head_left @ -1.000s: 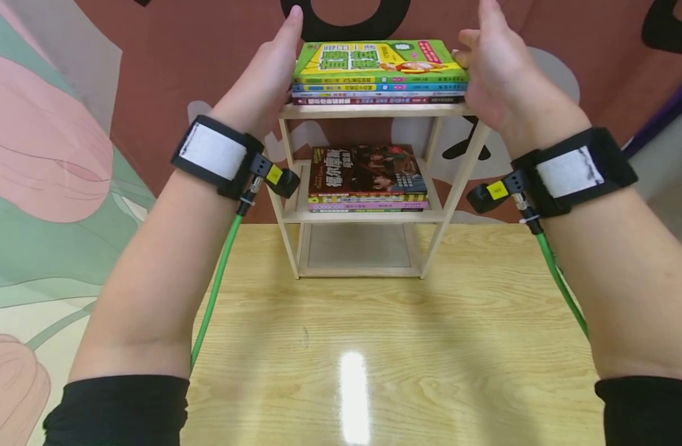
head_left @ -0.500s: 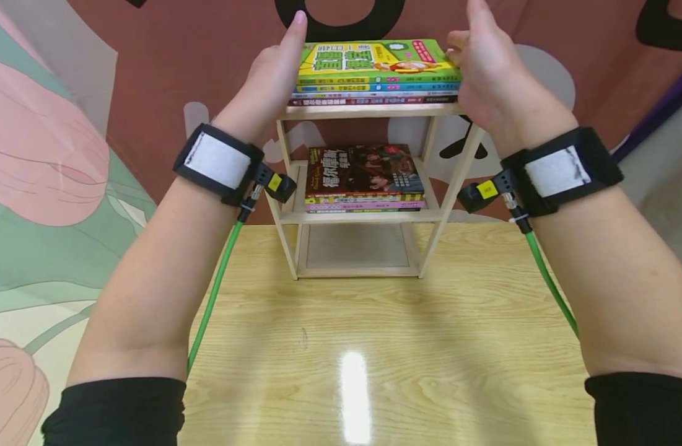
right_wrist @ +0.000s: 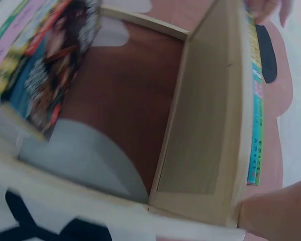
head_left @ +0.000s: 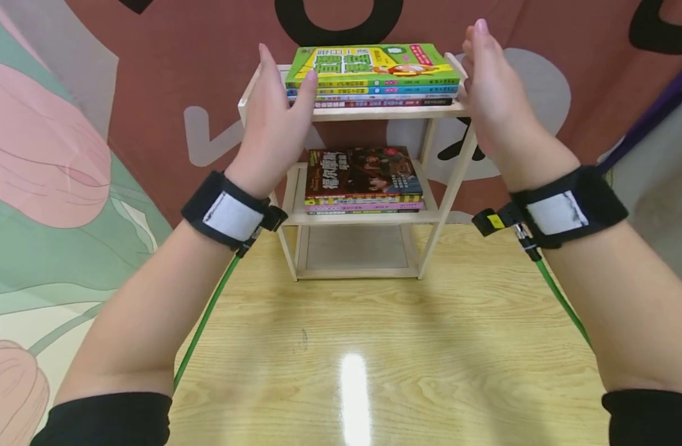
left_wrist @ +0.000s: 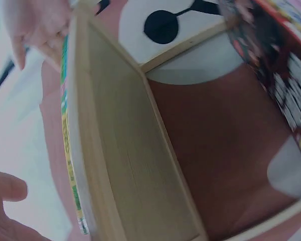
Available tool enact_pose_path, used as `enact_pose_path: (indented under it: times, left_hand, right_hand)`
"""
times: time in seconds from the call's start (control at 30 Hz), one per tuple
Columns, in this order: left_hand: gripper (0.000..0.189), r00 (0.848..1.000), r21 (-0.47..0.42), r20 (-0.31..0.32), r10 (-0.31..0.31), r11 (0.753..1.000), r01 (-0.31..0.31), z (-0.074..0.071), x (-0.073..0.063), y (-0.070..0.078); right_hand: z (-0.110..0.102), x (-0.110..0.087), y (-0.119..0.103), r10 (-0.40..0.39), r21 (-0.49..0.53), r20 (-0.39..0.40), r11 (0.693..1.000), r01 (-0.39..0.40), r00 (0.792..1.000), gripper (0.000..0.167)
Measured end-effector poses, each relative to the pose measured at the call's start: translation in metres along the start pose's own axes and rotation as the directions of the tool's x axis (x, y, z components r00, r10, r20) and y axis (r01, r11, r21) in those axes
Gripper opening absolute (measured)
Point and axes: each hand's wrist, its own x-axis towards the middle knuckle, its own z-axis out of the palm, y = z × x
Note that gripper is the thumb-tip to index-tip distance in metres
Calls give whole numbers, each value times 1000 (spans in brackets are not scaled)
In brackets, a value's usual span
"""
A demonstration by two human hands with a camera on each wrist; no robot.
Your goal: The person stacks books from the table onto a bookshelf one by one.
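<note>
A stack of several thin books [head_left: 368,97], a green and yellow one on top, lies flat on the top shelf of a light wooden rack [head_left: 396,113]. My left hand [head_left: 276,127] stands at the stack's left end, fingers straight and thumb raised, overlapping the front left corner in the head view. At the right end is my right hand [head_left: 494,93], its fingers straight and close together beside the books. In the right wrist view, part of the right hand [right_wrist: 281,211] shows by the shelf corner. Neither hand grips anything.
On the middle shelf lies a second stack of books [head_left: 365,173], with a dark brown cover uppermost. The bottom shelf [head_left: 357,248] is a grey panel near the wood-look floor [head_left: 352,316]. A printed curtain [head_left: 151,80] hangs behind and to the left.
Both hands have drawn back from the stack's ends and lowered slightly. The left hand has turned, with its fingers now visible, and the shelf's left end has come into view. The right fingers have straightened.
</note>
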Motion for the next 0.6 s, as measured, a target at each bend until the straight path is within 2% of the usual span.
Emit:
enact_pose_path:
  times: [0.1, 0.2, 0.27, 0.33, 0.37, 0.43, 0.5, 0.57, 0.6]
  left_hand:
    - [81, 992, 95, -44, 115, 989, -111, 3, -13, -8]
    - [80, 964, 246, -83, 252, 943, -225, 9, -30, -19]
    - [79, 937, 345, -99, 336, 895, -284, 13, -44, -27]
    - [78, 905, 401, -104, 413, 850, -342, 17, -58, -37]
    - [77, 890, 414, -105, 443, 833, -366, 19, -66, -43]
    - [77, 874, 435, -90, 477, 809, -396, 23, -83, -57]
    - [79, 874, 450, -72, 481, 798, -402, 27, -99, -71]
    - [80, 888, 462, -42, 459, 797, -390, 34, -114, -87]
    - [81, 900, 469, -19, 435, 799, -377, 37, -121, -94]
  right_hand:
    - [1, -13, 6, -87, -91, -21, 992, 85, 996, 52]
    - [3, -25, 15, -204, -89, -14, 975, 202, 979, 53]
    - [4, -33, 26, -310, -101, -3, 946, 308, 951, 56]
    - [5, -41, 39, -422, -113, 11, 900, 420, 907, 57]
    - [5, -46, 46, -462, -126, 20, 878, 461, 887, 58]
    - [7, -55, 60, -522, -176, 35, 836, 520, 852, 58]
    - [9, -65, 74, -551, -217, 58, 807, 550, 832, 59]
    - [10, -75, 87, -567, -262, 96, 778, 571, 818, 61]
    - [10, -81, 94, -580, -293, 112, 757, 584, 807, 63]
